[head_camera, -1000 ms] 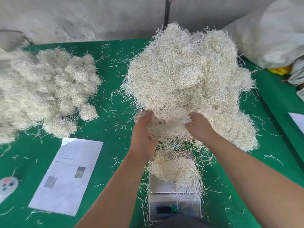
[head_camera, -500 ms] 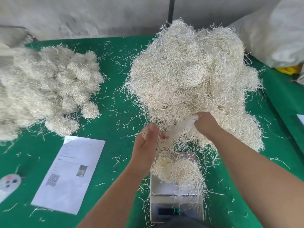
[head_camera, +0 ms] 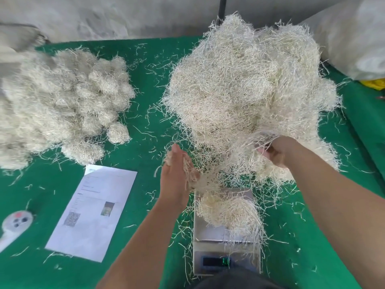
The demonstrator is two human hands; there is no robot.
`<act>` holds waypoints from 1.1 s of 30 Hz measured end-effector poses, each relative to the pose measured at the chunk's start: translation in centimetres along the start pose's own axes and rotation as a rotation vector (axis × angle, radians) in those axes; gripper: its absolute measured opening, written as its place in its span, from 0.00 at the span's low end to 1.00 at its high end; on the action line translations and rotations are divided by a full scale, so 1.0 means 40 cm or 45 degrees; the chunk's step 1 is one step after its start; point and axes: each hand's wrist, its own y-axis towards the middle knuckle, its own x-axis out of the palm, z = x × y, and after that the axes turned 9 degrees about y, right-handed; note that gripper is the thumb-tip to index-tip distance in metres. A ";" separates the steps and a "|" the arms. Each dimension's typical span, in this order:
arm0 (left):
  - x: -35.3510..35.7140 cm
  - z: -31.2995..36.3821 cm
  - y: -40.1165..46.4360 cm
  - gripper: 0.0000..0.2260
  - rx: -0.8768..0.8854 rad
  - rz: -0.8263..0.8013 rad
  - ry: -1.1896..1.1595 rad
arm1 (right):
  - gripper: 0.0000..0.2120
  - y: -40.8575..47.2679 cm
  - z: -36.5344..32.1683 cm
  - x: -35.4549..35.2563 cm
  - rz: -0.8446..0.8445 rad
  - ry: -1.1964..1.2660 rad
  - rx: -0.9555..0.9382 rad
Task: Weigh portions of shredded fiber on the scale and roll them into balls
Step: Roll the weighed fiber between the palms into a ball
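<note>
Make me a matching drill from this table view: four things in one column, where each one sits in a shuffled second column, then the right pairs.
Things
1. scale
2. rolled balls
3. printed sheet
4. loose fiber heap

Places
A. piled at the table's left side
B. flat on the green cloth, near left
C. near edge, a fiber portion on its platform
D. far right of centre, with the right hand gripping into it

Pairs: 1-C, 2-A, 3-B, 4-D
</note>
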 end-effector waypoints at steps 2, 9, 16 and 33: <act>-0.001 -0.013 0.001 0.22 -0.101 0.099 0.106 | 0.13 0.027 -0.009 -0.011 0.003 0.105 0.002; -0.042 -0.002 -0.004 0.41 -0.232 0.108 0.021 | 0.35 -0.023 -0.016 -0.015 -0.193 -1.031 -0.426; 0.048 -0.004 -0.031 0.13 -0.092 -0.378 -0.214 | 0.41 -0.221 -0.108 -0.049 -0.301 -1.791 -0.527; -0.014 -0.125 -0.061 0.11 0.173 -0.108 1.242 | 0.10 -0.289 0.281 -0.100 -0.435 -0.958 -0.599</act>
